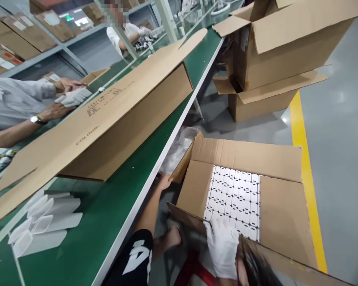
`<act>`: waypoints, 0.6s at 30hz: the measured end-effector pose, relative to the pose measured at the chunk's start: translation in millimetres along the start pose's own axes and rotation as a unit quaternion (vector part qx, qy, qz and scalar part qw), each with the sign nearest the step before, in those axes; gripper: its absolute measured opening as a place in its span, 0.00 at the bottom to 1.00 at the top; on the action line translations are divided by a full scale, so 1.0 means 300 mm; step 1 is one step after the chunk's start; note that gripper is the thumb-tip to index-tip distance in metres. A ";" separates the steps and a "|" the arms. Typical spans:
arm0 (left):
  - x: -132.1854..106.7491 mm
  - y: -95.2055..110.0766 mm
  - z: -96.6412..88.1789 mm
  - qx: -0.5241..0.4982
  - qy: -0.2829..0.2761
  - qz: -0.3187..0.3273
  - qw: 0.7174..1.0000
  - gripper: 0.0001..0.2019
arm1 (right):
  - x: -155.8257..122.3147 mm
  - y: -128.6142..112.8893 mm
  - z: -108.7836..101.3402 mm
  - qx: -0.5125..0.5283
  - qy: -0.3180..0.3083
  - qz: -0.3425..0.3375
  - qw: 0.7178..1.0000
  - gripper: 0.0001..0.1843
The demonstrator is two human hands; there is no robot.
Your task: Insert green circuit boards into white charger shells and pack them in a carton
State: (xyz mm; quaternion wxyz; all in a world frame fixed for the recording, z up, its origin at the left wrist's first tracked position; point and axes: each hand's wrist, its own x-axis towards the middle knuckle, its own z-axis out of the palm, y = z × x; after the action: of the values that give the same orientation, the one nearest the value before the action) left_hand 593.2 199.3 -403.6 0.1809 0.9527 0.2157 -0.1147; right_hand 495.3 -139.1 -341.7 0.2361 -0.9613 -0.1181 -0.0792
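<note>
An opened cardboard box (282,214) sits low beside the workbench with its flaps spread. Packed in rows inside it are many white pieces (232,190) with small dark slots. My left hand (166,181), bare, is closed at the edge of the box's left flap; its fingertips are partly hidden. In a white glove, my right hand (222,244) curls its fingers over the near edge of the same box, close to the white pieces. Dark hair (258,262) covers part of the view beside the right wrist.
On the green workbench (137,174) lie a large folded carton (107,115) and several translucent white sleeves (47,222). Stacked open cartons (286,59) stand on the floor behind. Two people work across the bench. A yellow line (304,159) marks the floor.
</note>
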 end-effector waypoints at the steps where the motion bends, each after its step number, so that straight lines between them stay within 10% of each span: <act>1: -0.057 -0.032 -0.003 -0.006 -0.005 -0.009 1.000 0.16 | -0.005 -0.006 -0.009 -0.005 -0.025 0.000 1.000 0.12; 7: -0.313 -0.105 0.043 -0.070 -0.004 -0.052 0.996 0.14 | -0.039 0.053 -0.105 -0.078 -0.123 0.032 0.989 0.07; 14: -0.563 -0.071 0.123 -0.203 0.037 -0.115 0.972 0.09 | -0.030 0.450 -0.413 -0.199 -0.298 0.127 0.925 0.11; 18: -0.639 0.027 0.163 -0.303 0.070 -0.181 0.933 0.20 | -0.020 0.550 -0.509 -0.213 -0.393 0.155 0.881 0.05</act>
State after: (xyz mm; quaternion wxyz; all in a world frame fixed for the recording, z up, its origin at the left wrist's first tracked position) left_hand 421.1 102.5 -388.9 0.4214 0.8032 0.4210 -0.0074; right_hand 518.5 -354.5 -281.1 -0.0310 -0.9466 -0.0314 0.3194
